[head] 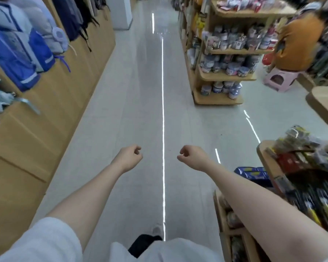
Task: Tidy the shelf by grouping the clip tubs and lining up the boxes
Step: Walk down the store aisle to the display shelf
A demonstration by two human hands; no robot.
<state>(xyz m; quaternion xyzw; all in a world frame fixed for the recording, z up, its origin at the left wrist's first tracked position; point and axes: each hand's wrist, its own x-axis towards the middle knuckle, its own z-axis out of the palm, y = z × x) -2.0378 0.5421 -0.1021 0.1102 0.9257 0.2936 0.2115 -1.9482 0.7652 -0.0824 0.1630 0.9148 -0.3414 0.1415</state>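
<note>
Shop aisle, pale floor (pixel 140 103) running straight ahead, backpacks (pixel 21 53) hanging on one side. Both arms out over that floor: left hand (pixel 130 156) and right hand (pixel 192 156) loosely curled, holding nothing. The shelf (pixel 225 75) stacked with tubs (pixel 233 68) stands ahead and right of the hands, well apart. Right hand's nearer, I'd say. No boxes I can pick out.

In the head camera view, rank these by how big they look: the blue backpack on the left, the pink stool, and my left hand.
1. blue backpack, clearly largest.
2 and 3. pink stool and left hand look about alike; the stool is farther from the camera, so I won't rank them.
</note>
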